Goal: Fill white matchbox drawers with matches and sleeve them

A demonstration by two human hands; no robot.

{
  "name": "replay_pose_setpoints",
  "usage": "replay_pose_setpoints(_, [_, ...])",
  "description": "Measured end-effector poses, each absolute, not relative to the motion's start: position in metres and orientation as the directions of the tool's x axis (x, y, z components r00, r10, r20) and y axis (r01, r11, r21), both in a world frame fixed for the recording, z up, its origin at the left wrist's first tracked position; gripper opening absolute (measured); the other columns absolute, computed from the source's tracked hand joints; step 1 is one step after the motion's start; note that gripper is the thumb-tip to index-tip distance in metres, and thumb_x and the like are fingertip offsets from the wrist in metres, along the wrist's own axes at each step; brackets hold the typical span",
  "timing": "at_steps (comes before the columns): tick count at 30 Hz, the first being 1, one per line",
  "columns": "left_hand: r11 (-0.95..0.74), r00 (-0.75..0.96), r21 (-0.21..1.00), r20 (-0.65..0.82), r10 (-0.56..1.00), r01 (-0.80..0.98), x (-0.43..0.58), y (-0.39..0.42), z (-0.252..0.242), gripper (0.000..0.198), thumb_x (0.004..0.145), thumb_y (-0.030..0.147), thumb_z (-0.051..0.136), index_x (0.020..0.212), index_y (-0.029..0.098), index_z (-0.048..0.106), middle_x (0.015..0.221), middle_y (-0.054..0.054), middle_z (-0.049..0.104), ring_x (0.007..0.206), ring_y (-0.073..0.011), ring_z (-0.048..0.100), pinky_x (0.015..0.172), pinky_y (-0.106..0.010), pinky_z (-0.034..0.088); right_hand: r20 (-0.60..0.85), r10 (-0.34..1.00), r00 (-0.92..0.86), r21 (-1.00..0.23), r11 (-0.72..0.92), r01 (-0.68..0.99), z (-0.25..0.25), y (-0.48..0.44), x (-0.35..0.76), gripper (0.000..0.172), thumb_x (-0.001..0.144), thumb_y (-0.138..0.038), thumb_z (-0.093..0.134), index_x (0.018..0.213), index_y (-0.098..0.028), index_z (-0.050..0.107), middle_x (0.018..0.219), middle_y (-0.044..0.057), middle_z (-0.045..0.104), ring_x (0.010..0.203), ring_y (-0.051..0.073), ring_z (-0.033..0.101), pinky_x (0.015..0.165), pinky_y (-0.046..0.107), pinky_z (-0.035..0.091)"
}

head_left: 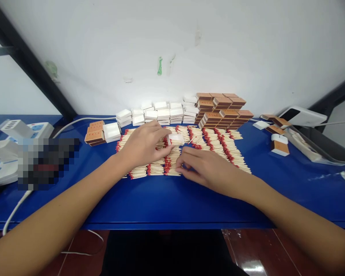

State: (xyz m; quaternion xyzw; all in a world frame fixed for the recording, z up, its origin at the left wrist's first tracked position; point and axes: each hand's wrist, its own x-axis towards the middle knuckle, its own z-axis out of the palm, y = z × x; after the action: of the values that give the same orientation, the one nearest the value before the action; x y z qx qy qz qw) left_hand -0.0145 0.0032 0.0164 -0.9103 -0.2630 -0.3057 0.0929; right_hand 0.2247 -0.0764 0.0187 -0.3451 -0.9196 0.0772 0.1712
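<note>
Between thumb and fingers, my left hand (pixel 145 143) holds a white matchbox tray (pixel 176 139) just above the matches. A few matches seem to lie inside it. My right hand (pixel 202 165) rests over the near part of the rows, its fingertips pinched together at the matchsticks; whatever they grip is too small to make out. Many red-headed matches (pixel 222 147) lie in long rows across the blue table. White matchbox trays (pixel 161 111) are stacked behind them. Brown matchboxes (pixel 221 109) stand piled at the back right.
To the left sit two brown matchboxes (pixel 94 132), a white tray stack (pixel 112 132), a pixelated dark object (pixel 48 163) and power strips (pixel 38 130) with cables. On the right are loose matchbox parts (pixel 279 145) and a white device (pixel 301 116). The wall (pixel 172 46) borders the blue table (pixel 161 203).
</note>
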Motion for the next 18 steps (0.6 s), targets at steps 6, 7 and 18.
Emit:
replay_pose_setpoints(6, [-0.881,0.701,0.05,0.585,0.408,0.471,-0.008,-0.003,0.014,0.032,0.101,0.042,0.066,0.114,0.014,0.075,0.092,-0.008,0.078,0.093,-0.0252,0.071,0.078,-0.037,0.057,0.524,0.667,-0.529,-0.014,0.628,0.778,0.022,-0.056,0.247,0.016,0.11,-0.026,0.053,0.101,-0.019,0.064,0.095,0.006,0.067,0.076,0.018,0.062,0.061,0.03,0.038])
replay_pose_setpoints(7, [-0.884,0.697,0.059,0.592,0.405,0.464,-0.007,-0.005,0.014,0.032,0.102,0.043,0.065,0.113,0.014,0.075,0.091,-0.008,0.078,0.092,-0.025,0.071,0.078,-0.037,0.058,0.532,0.661,-0.529,0.015,0.617,0.787,0.021,-0.055,0.248,0.016,0.11,-0.025,0.053,0.101,-0.018,0.064,0.095,0.006,0.067,0.076,0.018,0.062,0.06,0.03,0.038])
replay_pose_setpoints(18, [-0.9,0.672,0.082,0.637,0.377,0.427,-0.003,-0.01,0.014,0.029,0.1,0.041,0.068,0.111,0.015,0.076,0.092,-0.008,0.078,0.093,-0.0244,0.073,0.078,-0.035,0.058,0.527,0.616,-0.585,0.138,0.617,0.774,0.016,-0.054,0.24,0.022,0.112,-0.025,0.05,0.102,-0.016,0.067,0.093,0.008,0.067,0.076,0.019,0.06,0.06,0.031,0.037])
